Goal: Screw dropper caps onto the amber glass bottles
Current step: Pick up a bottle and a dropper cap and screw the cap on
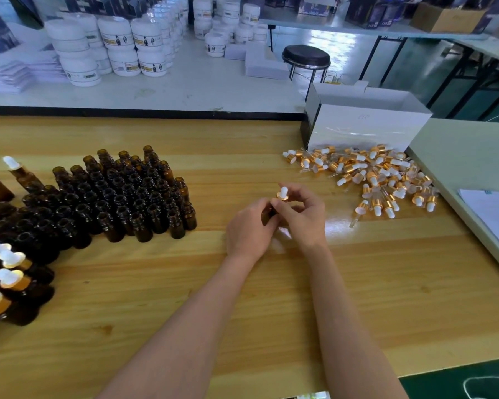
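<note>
Nearest, at the left edge of the worktop (185, 283): capped bottles (3, 279), white bulbs up, bunched close, likely set aside there as finished work, out of the way of the hands. Further in, mid-worktop, both forearms reaching forward to meet. Left hand (249, 228) curled round an amber bottle (272, 210), almost wholly hidden inside the grip, just a dark sliver on show. Held low over the wood, apparently to steady the glass against the turning. Right hand (303, 217) pinching a dropper cap (283, 193) by its gold collar between thumb and fingertips, white bulb poking up clear. Seated on the bottle's neck, so judged mid-screwing, depth of threading impossible to tell. Beyond on the left, open bottles (121, 197) upright in tight rows, mouths up, within easy reach of the left hand. Opposite on the right, loose caps (380, 174) spilled in a heap, handy for the right hand, presumably tipped out of the white box (366, 125) right at the heap's far side. Farther off, across a dark edge, on another table: stacked white jars (118, 44). Past its right end, a round black stool (306, 57)
</note>
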